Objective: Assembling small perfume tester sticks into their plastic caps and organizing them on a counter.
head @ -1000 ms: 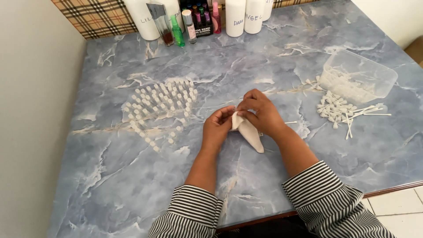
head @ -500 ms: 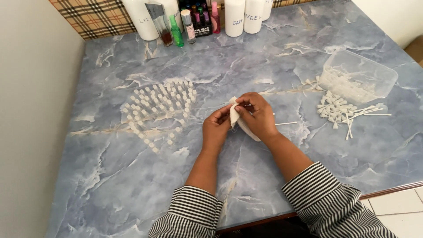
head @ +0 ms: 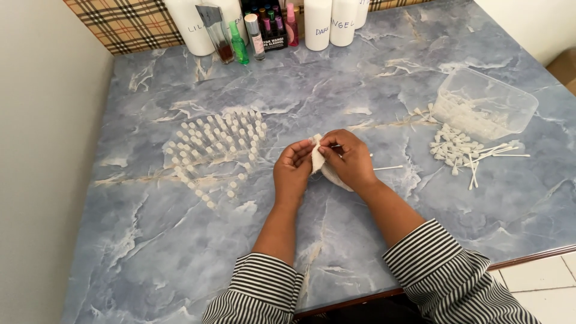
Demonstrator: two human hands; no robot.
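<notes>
Two hands, left hand (head: 292,170) and right hand (head: 347,161), closed on a white cloth (head: 318,161), held over the marbled worktop (head: 372,78), small clear vials (head: 217,147) stood nearby.

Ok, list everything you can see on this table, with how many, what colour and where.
white cloth: one, white, pinched between both hands at the table's middle
small vials: many, clear with white caps, standing in rows left of the hands
pump sprayer tops: a loose pile, white with thin tubes, right of the hands
plastic tub: one, clear, far right, holding more white parts
tall bottles: at least four, white, along the back edge
small perfume bottles: several, green, pink, brown and clear, back centre
table: one, blue-grey marble pattern
left hand: holds the cloth's left side
right hand: grips the cloth from the right
striped sleeves: two, black and white, bottom edge
</notes>
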